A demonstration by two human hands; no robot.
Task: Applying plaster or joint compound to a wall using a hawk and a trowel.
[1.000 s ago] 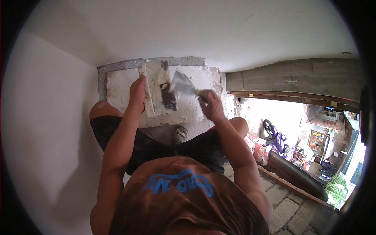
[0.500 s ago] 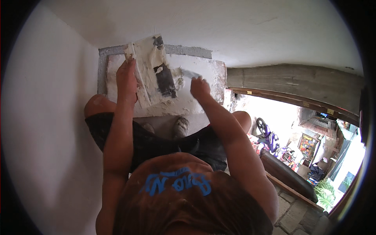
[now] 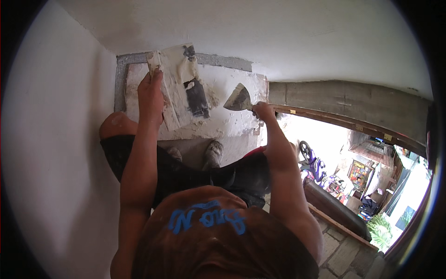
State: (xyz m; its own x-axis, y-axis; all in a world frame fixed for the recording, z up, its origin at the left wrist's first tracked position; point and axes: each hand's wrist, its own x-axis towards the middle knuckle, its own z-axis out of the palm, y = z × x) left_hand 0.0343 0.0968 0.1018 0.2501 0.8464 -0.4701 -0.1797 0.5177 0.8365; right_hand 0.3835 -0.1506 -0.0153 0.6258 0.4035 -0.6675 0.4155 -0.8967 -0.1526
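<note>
My left hand is wrapped around the back edge of a wide plastering trowel, and its fingers close on the side turned from view. Cream putty coats much of the blade, with dark patches of bare metal between. In my right hand is the handle of a putty knife, its fan-shaped blade smeared with putty and pointing left. The knife is apart from the trowel, over the right part of a white, putty-splattered board. More wet putty lies on the board beside the trowel.
White walls stand at the left and ahead. A bare grey concrete sill runs to the right above an opening. Through it show a purple bicycle, a dark rounded beam and a green plant. My shoes are below the board.
My right hand has moved right and slightly down with the putty knife, away from the trowel, and the blade's flat side now shows. The left hand and trowel have barely shifted.
</note>
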